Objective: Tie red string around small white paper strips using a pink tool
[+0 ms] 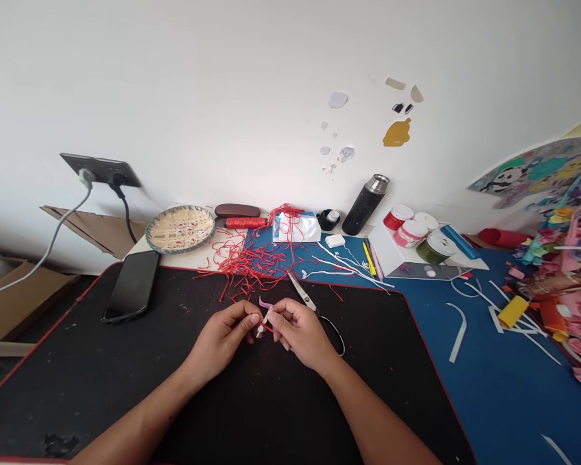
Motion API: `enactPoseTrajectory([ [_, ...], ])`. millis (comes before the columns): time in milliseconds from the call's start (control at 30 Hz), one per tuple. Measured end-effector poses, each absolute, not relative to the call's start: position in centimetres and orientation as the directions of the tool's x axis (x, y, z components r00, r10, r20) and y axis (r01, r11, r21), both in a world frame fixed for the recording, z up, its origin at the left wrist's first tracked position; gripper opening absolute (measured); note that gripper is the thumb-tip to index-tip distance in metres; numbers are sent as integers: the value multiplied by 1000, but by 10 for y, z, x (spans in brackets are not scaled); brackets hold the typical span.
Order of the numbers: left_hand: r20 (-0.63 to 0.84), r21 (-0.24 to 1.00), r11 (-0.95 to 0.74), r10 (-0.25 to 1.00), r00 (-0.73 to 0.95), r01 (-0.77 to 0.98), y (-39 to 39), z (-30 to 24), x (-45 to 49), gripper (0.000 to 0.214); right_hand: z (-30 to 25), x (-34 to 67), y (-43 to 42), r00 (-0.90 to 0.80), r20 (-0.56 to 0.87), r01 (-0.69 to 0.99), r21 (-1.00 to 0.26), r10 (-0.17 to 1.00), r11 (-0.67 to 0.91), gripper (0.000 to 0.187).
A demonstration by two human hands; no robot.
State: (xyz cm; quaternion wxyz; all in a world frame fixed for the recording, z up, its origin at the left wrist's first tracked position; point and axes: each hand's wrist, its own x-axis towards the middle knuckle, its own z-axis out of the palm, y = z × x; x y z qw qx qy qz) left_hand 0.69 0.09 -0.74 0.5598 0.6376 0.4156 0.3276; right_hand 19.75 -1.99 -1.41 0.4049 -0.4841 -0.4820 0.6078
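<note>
My left hand (pixel 226 334) pinches a small white piece (pixel 260 331) between thumb and forefinger, above the black mat. My right hand (pixel 299 330) is closed close beside it, with a thin white strip and a bit of red cord (pixel 268 329) running between the two hands. A short purple strip (pixel 265 303) sticks up behind the fingertips. How these parts join is too small to tell. Just beyond my right hand lie scissors (pixel 308 301), their handle partly hidden by it. Many cut red cords (pixel 256 261) are heaped past the mat's far edge.
A black phone (pixel 132 287) lies on the mat (pixel 140 374) at left. Along the wall stand a woven basket (pixel 179 229), a red thread spool (pixel 246 223), a black flask (pixel 365 205) and several paint jars (pixel 436 247). Paper strips (pixel 458 332) and colourful paper flowers (pixel 578 310) are at right.
</note>
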Motion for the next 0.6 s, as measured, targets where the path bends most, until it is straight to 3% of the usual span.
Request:
enactPoseTrajectory([
  [600, -143, 990, 131, 858, 493, 57, 1, -8, 16, 23, -12, 196, -21, -203, -180, -1, -983, 963, -184, 26],
])
